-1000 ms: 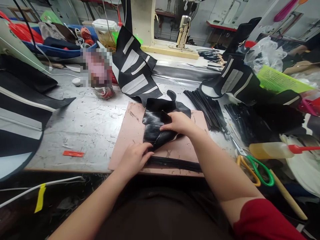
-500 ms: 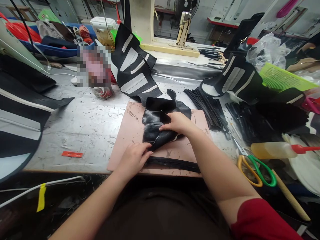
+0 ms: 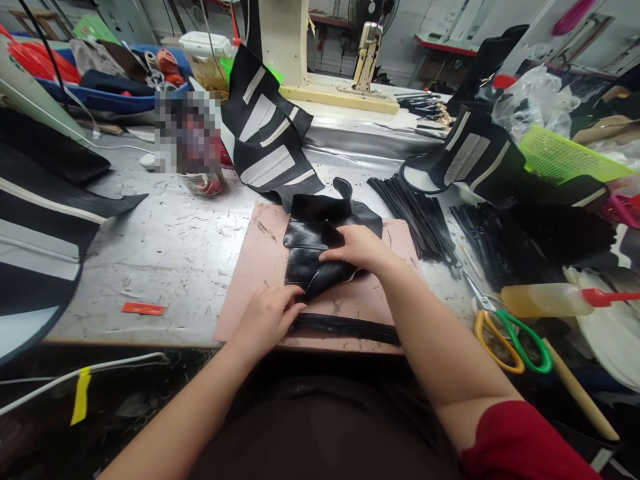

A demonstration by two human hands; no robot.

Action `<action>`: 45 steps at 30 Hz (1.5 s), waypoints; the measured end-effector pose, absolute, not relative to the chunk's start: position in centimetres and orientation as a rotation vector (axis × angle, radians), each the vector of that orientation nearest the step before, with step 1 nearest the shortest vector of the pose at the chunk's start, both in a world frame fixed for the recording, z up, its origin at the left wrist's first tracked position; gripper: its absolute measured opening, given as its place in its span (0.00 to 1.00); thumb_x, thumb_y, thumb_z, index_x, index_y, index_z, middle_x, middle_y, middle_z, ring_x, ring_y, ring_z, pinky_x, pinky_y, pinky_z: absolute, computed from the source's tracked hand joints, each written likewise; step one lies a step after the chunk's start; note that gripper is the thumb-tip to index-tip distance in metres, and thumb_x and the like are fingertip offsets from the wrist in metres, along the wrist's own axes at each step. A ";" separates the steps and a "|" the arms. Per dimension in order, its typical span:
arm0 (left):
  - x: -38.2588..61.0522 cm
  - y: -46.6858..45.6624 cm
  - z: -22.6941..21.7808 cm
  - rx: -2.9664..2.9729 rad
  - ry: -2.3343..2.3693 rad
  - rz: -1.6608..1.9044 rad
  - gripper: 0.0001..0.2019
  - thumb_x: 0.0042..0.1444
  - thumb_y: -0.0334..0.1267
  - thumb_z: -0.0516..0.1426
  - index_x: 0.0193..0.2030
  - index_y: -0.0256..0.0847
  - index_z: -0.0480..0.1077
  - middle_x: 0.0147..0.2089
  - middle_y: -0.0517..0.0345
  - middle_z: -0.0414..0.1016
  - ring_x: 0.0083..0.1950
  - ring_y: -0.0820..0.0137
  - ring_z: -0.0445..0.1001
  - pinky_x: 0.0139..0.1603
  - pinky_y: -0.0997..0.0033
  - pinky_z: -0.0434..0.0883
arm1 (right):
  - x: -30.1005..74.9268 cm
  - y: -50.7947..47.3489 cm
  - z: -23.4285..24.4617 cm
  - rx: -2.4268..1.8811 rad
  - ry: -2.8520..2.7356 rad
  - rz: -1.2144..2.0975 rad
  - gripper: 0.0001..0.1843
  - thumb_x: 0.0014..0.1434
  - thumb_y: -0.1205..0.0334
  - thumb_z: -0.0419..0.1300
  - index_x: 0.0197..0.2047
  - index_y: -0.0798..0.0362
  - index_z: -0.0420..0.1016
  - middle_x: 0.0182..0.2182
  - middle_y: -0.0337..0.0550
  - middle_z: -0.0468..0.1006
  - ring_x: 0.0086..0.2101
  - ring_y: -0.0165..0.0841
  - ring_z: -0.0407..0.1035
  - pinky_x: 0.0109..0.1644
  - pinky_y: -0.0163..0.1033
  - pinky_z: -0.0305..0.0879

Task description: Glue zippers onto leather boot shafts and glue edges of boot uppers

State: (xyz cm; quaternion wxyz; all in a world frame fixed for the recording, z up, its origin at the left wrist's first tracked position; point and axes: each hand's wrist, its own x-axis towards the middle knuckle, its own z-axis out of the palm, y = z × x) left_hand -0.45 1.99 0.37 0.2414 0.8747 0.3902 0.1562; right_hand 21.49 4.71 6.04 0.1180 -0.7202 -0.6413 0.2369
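A folded black leather piece (image 3: pixel 313 250) lies on a pink cutting board (image 3: pixel 255 267) at the table's front. My right hand (image 3: pixel 357 248) rests on top of the leather, fingers curled and pressing its folded flap. My left hand (image 3: pixel 267 317) pinches the near lower corner of the same piece, fingers closed. A long black zipper strip (image 3: pixel 350 328) lies on the board just in front of the leather, beside my left hand.
Scissors with yellow and green handles (image 3: pixel 510 333) and a glue bottle with a red tip (image 3: pixel 550 300) lie at right. A stack of black strips (image 3: pixel 415 213) sits behind them. Black-and-white panels (image 3: pixel 265 133) and a jar (image 3: pixel 203 180) stand behind the board; a sewing machine (image 3: pixel 367 60) is further back.
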 end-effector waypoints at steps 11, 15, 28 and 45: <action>-0.7 1.7 0.6 2.480 0.982 0.474 0.09 0.53 0.39 0.57 0.40 0.40 0.66 0.29 0.61 0.70 0.31 0.70 0.68 0.35 0.68 0.67 | 21.7 -2.6 6.2 -2.069 -1.550 0.310 0.29 0.42 0.39 0.62 0.41 0.51 0.67 0.39 0.47 0.73 0.38 0.41 0.68 0.37 0.41 0.62; -1.4 1.2 0.5 2.590 0.913 0.541 0.12 0.53 0.43 0.57 0.40 0.40 0.66 0.31 0.58 0.70 0.33 0.68 0.69 0.35 0.67 0.67 | 22.1 -7.3 4.0 -2.258 -1.326 0.352 0.29 0.39 0.38 0.61 0.38 0.49 0.65 0.32 0.43 0.72 0.32 0.38 0.68 0.33 0.40 0.62; -3.7 -1.8 0.7 2.984 0.735 0.677 0.07 0.58 0.31 0.51 0.40 0.37 0.69 0.47 0.54 0.75 0.43 0.66 0.72 0.42 0.67 0.65 | 20.3 -10.0 3.9 -2.057 -1.034 0.820 0.26 0.48 0.36 0.52 0.31 0.52 0.73 0.23 0.43 0.74 0.22 0.35 0.67 0.27 0.40 0.66; -3.7 -1.3 0.2 3.182 0.570 0.617 0.09 0.55 0.27 0.49 0.36 0.38 0.69 0.47 0.50 0.75 0.47 0.63 0.72 0.45 0.66 0.67 | 16.0 -6.7 2.8 -2.121 -0.927 0.871 0.16 0.54 0.51 0.51 0.28 0.50 0.75 0.30 0.42 0.79 0.35 0.42 0.74 0.43 0.45 0.71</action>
